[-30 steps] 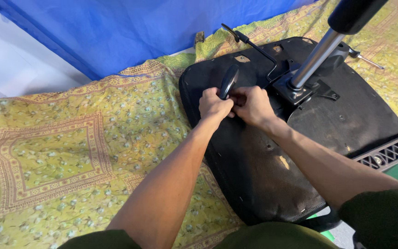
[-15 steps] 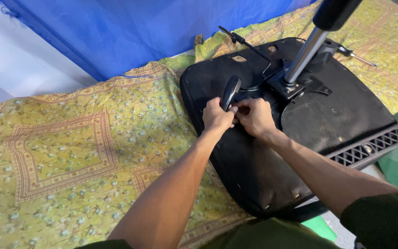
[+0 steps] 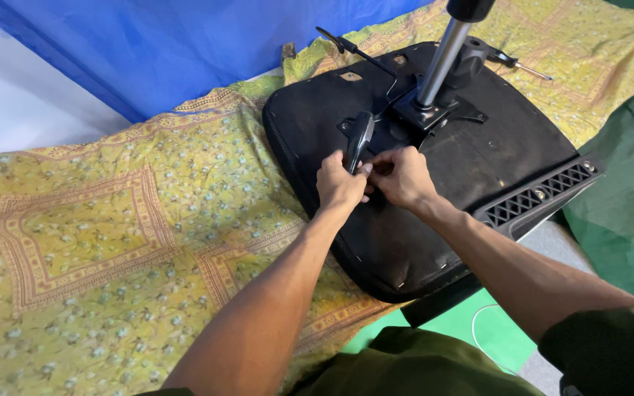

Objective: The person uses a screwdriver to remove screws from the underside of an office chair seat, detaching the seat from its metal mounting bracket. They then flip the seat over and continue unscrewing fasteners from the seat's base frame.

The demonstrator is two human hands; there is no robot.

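step: lever [image 3: 359, 136] being worked at the seat [image 3: 434, 198] underside
left hand [image 3: 339, 183]: fingers clenched on lever
right hand [image 3: 403, 176]: fingers pinched beside it; what is grasped cannot be told
next: firm hold likely needed

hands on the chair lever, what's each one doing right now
Left hand: closed around the base of the black lever.
Right hand: fingers pinched together beside the lever's base; contents cannot be told.

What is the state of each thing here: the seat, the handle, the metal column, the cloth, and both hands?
Chair seat: upside down on the cloth.
Black handle: gripped at its lower end.
Metal column: standing up from the seat.
Yellow cloth: spread flat.
Left hand: closed on the handle.
Right hand: pinching beside it.
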